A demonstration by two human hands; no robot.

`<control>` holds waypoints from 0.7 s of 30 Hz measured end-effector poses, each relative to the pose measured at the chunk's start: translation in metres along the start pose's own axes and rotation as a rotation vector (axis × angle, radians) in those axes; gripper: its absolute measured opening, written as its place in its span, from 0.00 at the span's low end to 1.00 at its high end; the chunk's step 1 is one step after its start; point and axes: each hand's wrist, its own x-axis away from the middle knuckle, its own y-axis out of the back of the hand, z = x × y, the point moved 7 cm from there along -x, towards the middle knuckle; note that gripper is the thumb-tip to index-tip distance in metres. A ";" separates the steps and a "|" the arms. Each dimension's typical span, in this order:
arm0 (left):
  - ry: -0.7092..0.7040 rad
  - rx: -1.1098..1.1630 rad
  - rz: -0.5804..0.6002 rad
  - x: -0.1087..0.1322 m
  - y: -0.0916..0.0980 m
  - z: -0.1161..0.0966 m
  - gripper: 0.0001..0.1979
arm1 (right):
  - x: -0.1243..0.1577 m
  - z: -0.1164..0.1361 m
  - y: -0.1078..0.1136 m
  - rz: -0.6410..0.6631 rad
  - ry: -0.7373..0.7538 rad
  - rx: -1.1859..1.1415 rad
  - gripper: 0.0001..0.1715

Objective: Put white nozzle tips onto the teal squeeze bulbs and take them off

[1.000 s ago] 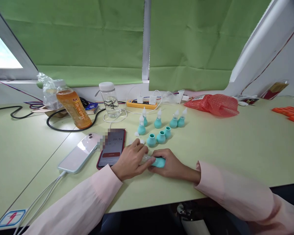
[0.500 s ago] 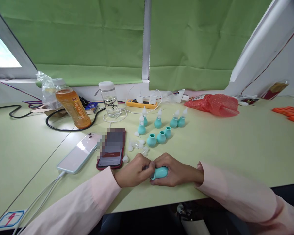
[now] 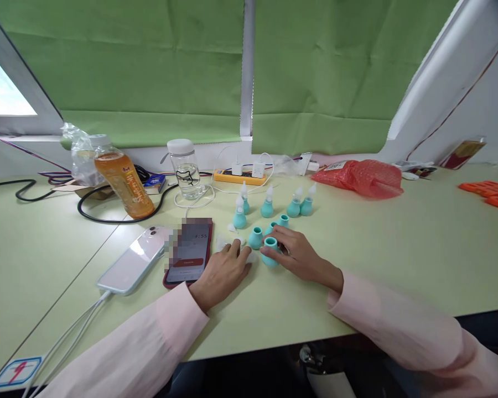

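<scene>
My right hand (image 3: 296, 254) grips a teal squeeze bulb (image 3: 269, 257) between thumb and fingers, upright with its round mouth facing up. Close behind it are several open teal bulbs (image 3: 255, 238), one partly covered by my fingers. My left hand (image 3: 224, 271) reaches over small clear plastic parts (image 3: 226, 241) with its fingers stretched out and pointing down; they partly hide these parts, and no held piece shows. Farther back stand several teal bulbs with clear pointed tips fitted (image 3: 267, 205), like nasal aspirators.
A phone in a red case (image 3: 188, 254) lies just left of my left hand, and a pale phone (image 3: 135, 260) with a cable farther left. Behind are an orange drink bottle (image 3: 124, 185), a clear water bottle (image 3: 186, 174), a power strip (image 3: 240, 177) and red bubble wrap (image 3: 361, 178).
My hands have come apart from around the bulb. The right has moved forward with it and turned it upright among the others; the left has moved forward onto the clear parts.
</scene>
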 end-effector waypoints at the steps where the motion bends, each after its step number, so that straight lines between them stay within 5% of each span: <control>1: 0.000 -0.032 -0.003 0.000 -0.001 0.001 0.08 | 0.000 -0.003 -0.004 0.006 -0.012 0.051 0.19; 9: 0.035 -0.116 -0.069 0.003 0.006 0.003 0.16 | 0.001 -0.011 -0.006 -0.107 0.000 0.188 0.16; 17: -0.059 -0.072 -0.019 0.001 -0.003 -0.003 0.11 | -0.003 0.001 0.010 -0.157 0.070 0.205 0.24; 21: -0.030 -0.017 -0.017 0.001 -0.005 0.001 0.12 | -0.028 0.014 0.015 -0.032 0.097 0.290 0.28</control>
